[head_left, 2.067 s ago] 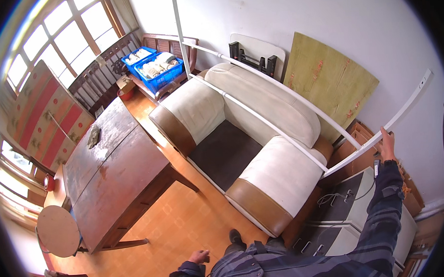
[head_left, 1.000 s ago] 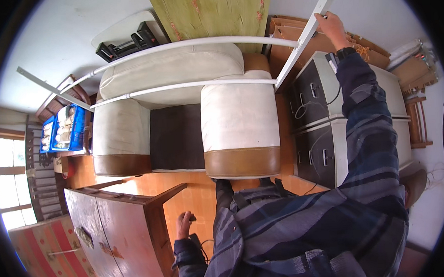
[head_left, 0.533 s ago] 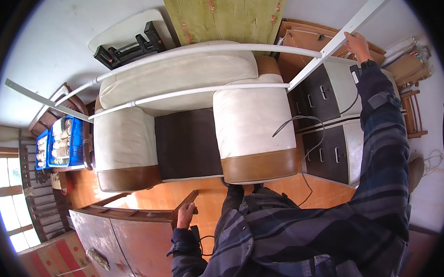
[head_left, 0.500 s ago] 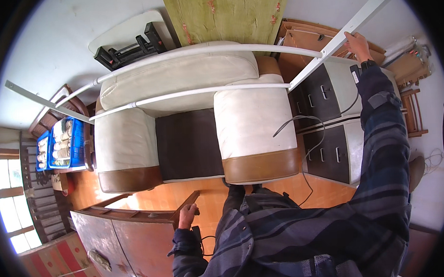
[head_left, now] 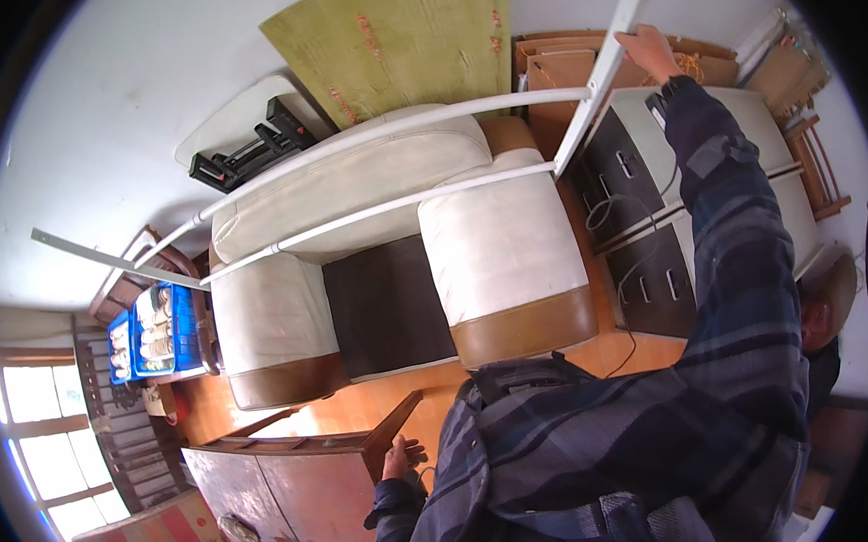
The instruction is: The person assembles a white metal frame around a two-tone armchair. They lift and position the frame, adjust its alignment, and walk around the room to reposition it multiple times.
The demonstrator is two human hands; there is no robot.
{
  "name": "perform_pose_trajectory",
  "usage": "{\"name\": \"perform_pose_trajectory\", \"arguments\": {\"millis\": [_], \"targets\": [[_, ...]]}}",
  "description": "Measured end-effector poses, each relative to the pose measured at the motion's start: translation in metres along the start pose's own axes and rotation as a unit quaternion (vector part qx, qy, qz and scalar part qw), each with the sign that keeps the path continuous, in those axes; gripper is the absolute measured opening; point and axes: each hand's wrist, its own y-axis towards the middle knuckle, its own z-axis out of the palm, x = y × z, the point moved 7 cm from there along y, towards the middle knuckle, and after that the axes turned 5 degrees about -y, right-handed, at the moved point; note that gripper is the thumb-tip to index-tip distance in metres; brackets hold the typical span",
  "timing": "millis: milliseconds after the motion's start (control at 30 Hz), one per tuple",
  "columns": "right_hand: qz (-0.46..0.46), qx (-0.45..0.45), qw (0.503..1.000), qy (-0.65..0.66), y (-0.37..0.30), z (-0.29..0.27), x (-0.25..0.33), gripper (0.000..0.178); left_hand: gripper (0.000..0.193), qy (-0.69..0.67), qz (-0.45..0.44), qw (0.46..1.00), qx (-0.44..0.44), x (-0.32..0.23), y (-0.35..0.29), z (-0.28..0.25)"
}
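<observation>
Right hand [head_left: 650,52] grasped the white metal two-bar frame [head_left: 579,127] at its right end, probably to steady it above the cream-and-brown leather sofa [head_left: 500,239]. Left hand [head_left: 401,459] hung loosely open, apparently unloaded, near the worn reddish-brown wooden table [head_left: 312,480]. No readable brands, labels or writing.

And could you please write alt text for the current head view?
A person's right hand grips a white tubular frame crossing in front of a cream-and-brown armchair; the left hand, open, is near a worn wooden table.
</observation>
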Motion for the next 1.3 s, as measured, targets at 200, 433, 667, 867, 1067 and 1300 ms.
{"name": "perform_pose_trajectory", "arguments": {"millis": [200,433,667,867,1067,1300], "targets": [[-0.083,-0.017,0.995,-0.043,0.009,0.007,-0.002,0.051,0.060,0.043,0.044,0.998,0.004,0.003,-0.019,0.045],[-0.028,-0.087,0.995,-0.035,0.016,0.016,-0.015,0.046,0.064,0.183,0.094,0.979,-0.008,-0.001,-0.054,0.072],[-0.184,-0.097,0.947,-0.245,0.031,0.042,-0.017,0.035,0.064,-0.012,0.006,1.000,0.004,0.054,-0.018,0.064],[-0.257,-0.092,0.904,-0.329,0.031,0.054,-0.018,0.025,0.062,-0.039,-0.016,0.999,0.011,0.096,0.001,0.044],[-0.131,-0.009,0.981,-0.140,0.014,0.024,0.000,0.021,0.061,-0.017,-0.020,1.000,0.014,0.118,0.008,0.048],[-0.178,-0.089,0.957,-0.209,0.023,0.034,-0.010,0.018,0.055,0.077,0.054,0.995,-0.035,0.079,-0.038,0.051]]}}
